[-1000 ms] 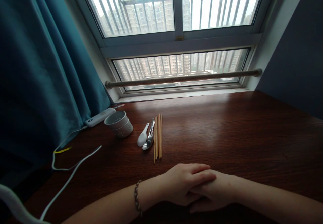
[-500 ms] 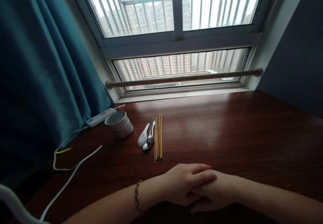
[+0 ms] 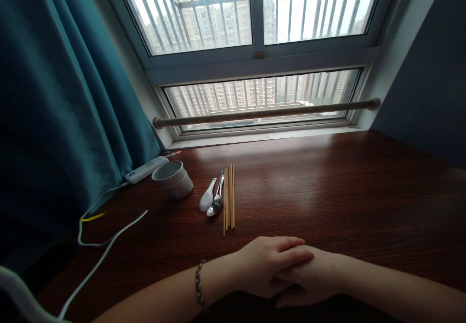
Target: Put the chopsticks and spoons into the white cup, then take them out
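My left hand, a braided bracelet at its wrist, lies across the back of my right hand at the table's near edge. The left fingers are stretched out and hold no object. Partly covered by them, the right hand also has its visible fingers extended, with nothing in its grasp. Beyond the hands lie several wooden chopsticks side by side. To their left are shiny metal spoons, overlapping so that I cannot count them, and a white soup spoon.
A grey-white cup with small perforations stands left of the spoons. Behind it a white power strip lies by the teal curtain. A white cable crosses the left side of the brown table, near a yellow strip.
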`<state>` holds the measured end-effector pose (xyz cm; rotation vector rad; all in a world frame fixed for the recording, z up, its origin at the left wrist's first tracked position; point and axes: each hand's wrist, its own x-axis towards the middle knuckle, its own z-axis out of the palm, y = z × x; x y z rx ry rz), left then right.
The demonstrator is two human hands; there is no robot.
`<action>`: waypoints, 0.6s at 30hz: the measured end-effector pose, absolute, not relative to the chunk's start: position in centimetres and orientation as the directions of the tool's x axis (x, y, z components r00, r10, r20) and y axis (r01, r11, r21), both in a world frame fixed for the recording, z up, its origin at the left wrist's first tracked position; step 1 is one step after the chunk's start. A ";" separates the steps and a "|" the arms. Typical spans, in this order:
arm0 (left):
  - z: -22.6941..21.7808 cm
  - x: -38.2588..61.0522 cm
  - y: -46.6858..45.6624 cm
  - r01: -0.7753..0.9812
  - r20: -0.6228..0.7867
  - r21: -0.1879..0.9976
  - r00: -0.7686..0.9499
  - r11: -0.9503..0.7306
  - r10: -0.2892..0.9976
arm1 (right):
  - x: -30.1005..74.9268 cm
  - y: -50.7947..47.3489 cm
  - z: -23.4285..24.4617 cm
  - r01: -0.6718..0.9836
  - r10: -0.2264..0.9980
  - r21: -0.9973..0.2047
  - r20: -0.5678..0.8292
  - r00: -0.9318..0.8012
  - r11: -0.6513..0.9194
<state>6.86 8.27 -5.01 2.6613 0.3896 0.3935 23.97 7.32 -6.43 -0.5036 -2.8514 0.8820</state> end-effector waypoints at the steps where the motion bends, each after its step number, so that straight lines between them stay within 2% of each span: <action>1: -5.0 6.9 8.3 0.207 0.214 0.442 0.920 -0.873 0.327 | 24.0 7.3 -6.4 0.284 0.347 -0.565 0.004 -0.938 0.775; 18: -5.2 6.9 8.3 0.218 0.208 0.445 0.918 -0.869 0.337 | 24.0 7.3 -6.3 0.284 0.350 -0.583 0.001 -0.937 0.761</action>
